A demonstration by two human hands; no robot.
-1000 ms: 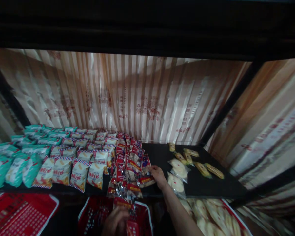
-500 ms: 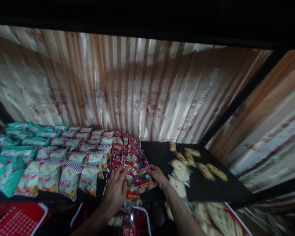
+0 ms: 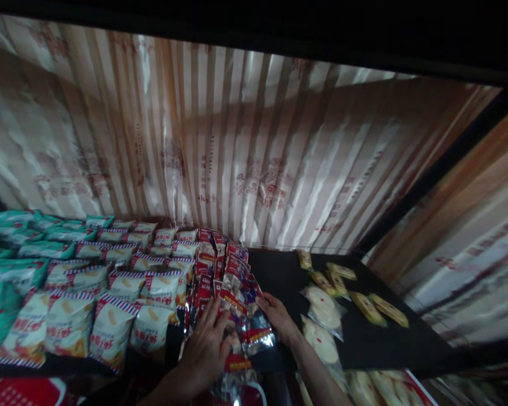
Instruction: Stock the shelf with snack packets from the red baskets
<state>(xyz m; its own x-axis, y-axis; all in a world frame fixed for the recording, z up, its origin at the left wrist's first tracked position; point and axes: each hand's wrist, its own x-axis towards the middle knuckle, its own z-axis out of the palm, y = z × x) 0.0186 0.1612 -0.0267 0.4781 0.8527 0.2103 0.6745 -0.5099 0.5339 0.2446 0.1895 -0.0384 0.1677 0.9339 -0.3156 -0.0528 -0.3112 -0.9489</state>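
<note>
Red snack packets with dark and clear parts lie in overlapping rows on the black shelf. My left hand rests on the near packets with its fingers stretched out, pressing on them from the left. At the right edge of the pile, my right hand has thumb and fingers closed on the side of a packet with a shiny lower end. Its fingertips are partly hidden by dim light. Striped-edge chip bags stand in rows to the left of my left hand.
Teal bags fill the far left. Right of my right hand lie round flat breads in clear bags and yellow wrapped packs. Red baskets sit below the shelf's front edge. A striped sheet hangs behind; a dark beam crosses above.
The view has tilted and shifted slightly, moving the shelf lower in the picture. Both hands stay at the red packets, and the packet at my right hand sits a little more upright against the pile.
</note>
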